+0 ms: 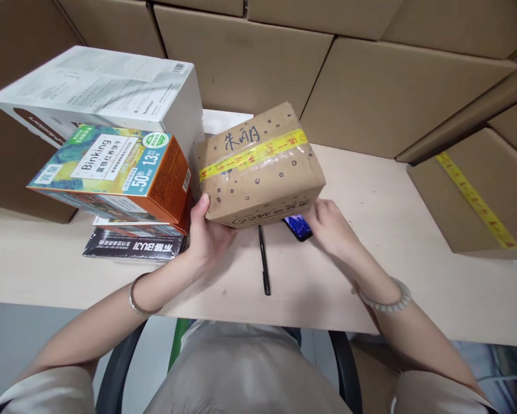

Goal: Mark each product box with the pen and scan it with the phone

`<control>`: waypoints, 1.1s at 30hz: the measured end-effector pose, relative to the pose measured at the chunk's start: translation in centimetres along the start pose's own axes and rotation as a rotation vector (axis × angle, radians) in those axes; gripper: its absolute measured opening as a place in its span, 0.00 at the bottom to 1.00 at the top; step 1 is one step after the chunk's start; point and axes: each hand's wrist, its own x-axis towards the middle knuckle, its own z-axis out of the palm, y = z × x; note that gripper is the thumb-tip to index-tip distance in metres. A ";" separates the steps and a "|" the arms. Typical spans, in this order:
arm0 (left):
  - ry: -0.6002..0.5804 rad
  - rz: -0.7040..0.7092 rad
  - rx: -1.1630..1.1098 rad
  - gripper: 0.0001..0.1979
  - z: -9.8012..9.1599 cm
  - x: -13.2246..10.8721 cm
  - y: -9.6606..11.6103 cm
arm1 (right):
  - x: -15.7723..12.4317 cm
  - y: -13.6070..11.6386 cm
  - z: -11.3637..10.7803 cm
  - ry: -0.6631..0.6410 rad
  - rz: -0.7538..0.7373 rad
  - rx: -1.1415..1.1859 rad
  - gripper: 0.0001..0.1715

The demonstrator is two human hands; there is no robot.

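A brown cardboard box (267, 178), sealed with yellow printed tape and marked in handwriting, is tilted above the table. My left hand (209, 236) grips its lower left corner, thumb on the front and fingers underneath. By the lower right corner, my right hand (329, 224) has its fingers curled, the fingertips partly hidden behind the box; whether they touch the box or the phone below is unclear. A phone (300, 229) with a lit screen lies partly covered beneath the box. Beside it a black pen (264, 261) points toward me.
At left, a Binking carton (111, 161) sits atop other packages, including a dark shrink-wrapped box (133, 244), before a large white box (111, 80). Big cardboard boxes (241, 57) wall the table's (413, 287) back. A taped carton (465, 201) stands at right.
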 end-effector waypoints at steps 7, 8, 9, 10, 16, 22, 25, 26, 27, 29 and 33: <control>-0.016 -0.017 0.002 0.38 -0.5 0.2 -0.5 | 0.0 -1.6 0.8 -0.031 0.073 -0.133 0.41; -0.017 -0.015 0.001 0.38 -0.5 0.2 -0.5 | 0.3 -1.4 0.8 -0.035 0.061 -0.105 0.38; -0.017 -0.012 -0.003 0.38 -0.5 0.2 -0.6 | 0.7 -1.0 0.8 -0.036 0.052 -0.073 0.36; -0.015 -0.009 -0.007 0.38 -0.5 0.2 -0.6 | 1.1 -0.6 0.9 -0.033 0.047 -0.042 0.36; -0.025 -0.007 0.008 0.36 -0.7 0.2 -0.8 | 2.6 0.8 1.7 -0.025 0.069 0.027 0.38; -0.020 0.007 0.004 0.34 -0.5 0.2 -0.9 | 0.3 -1.9 0.6 0.141 0.002 -0.289 0.26; -0.012 0.006 -0.009 0.33 -0.4 0.2 -0.9 | -1.5 -3.5 -0.1 0.016 -0.303 -0.360 0.10; -0.015 0.005 -0.007 0.33 -0.4 0.2 -0.9 | -2.0 -3.9 -0.2 -0.045 -0.434 -0.360 0.10; -0.019 0.005 -0.003 0.33 -0.4 0.2 -0.9 | -2.5 -4.3 -0.2 -0.091 -0.557 -0.357 0.14; -0.028 0.006 0.006 0.33 -0.4 0.2 -0.9 | -3.0 -5.1 0.0 -0.126 -0.746 -0.356 0.25; -0.040 0.005 0.005 0.33 -0.4 0.1 -0.9 | -3.6 -6.3 0.0 -0.127 -0.913 -0.428 0.24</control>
